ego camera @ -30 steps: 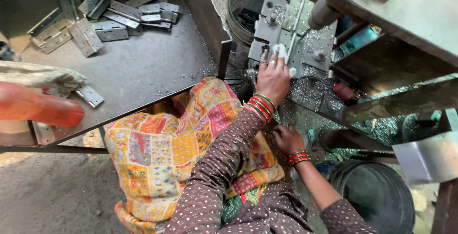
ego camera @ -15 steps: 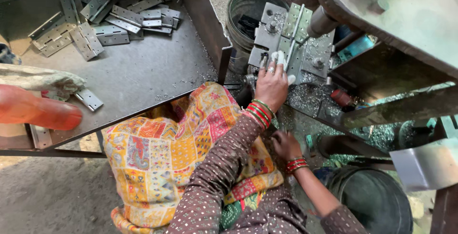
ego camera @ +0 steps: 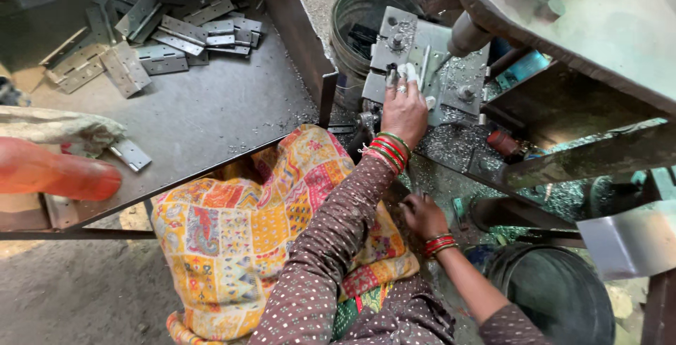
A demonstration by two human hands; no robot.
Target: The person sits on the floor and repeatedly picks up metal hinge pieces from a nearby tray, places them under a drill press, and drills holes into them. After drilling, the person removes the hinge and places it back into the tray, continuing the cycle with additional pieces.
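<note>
Steel shavings coat the grey die block of the press, and your left hand lies on it, fingers stretched forward with pale wrapped fingertips pressing at the slot. Whatever piece sits under those fingertips is hidden by them, so you cannot tell whether they pinch a part or only press on the block. Your right hand is low beside your knee, fingers curled loosely downward over the littered floor; its palm is turned away and the spot is dark, so whether it grips anything cannot be told. Red and green bangles ring the left wrist.

The press arm above is cut off by the top edge. The metal bucket behind the block is partly masked by it, and the dark tub at lower right is cropped by the border. On the steel tray to your left lies a heap of hinge plates, with one stray plate near the front rim. An orange object at far left is blurred and unidentifiable.

Compared with half a second ago, your left hand stays at the same slot and the right hand has barely shifted.
</note>
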